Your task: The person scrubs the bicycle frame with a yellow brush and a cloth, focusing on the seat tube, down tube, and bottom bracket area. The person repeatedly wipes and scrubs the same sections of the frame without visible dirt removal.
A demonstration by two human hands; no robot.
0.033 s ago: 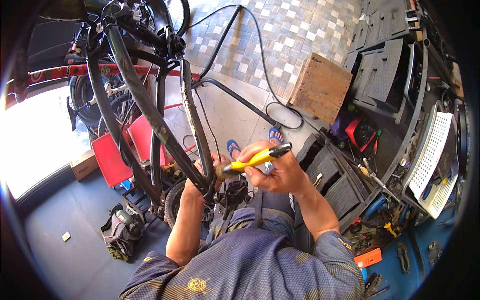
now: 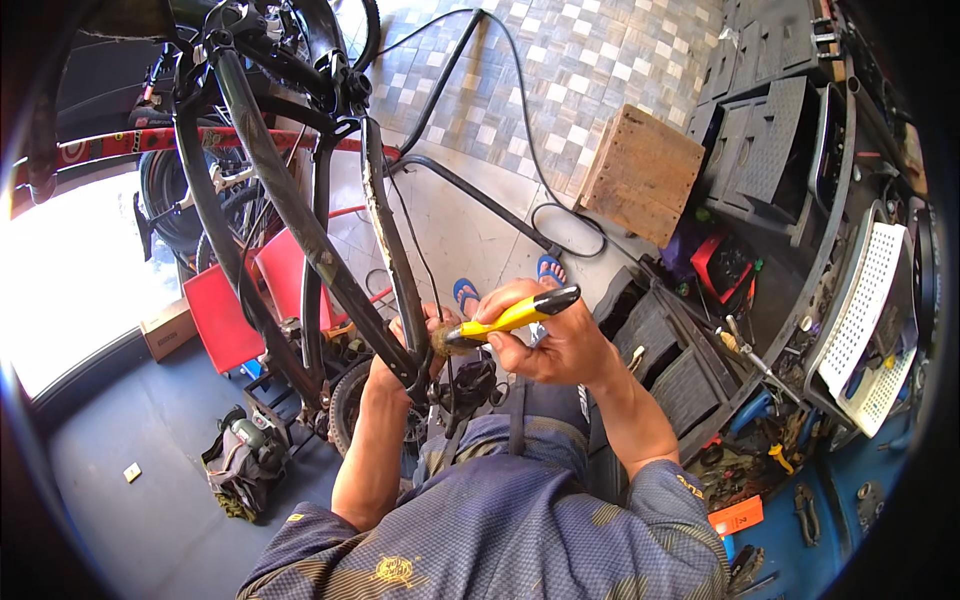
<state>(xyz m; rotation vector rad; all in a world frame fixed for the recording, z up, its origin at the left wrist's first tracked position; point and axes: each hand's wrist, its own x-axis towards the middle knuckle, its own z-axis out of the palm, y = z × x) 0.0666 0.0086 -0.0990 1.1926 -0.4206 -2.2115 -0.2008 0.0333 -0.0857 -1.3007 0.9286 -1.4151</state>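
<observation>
Yellow-handled wire brush is gripped in closed right hand, bristle head pressed to black bike frame nr. bottom bracket. Frame tube is clasped by left hand, fingers wrapped round. Grime is seen on tubes; scrubbing judged under way, not finished. Beyond: checkered tile floor, wooden crate, red box, tools on blue bench.

Bike repair workshop (cluttered): bicycle frame on stand, tools scattered on bench.
</observation>
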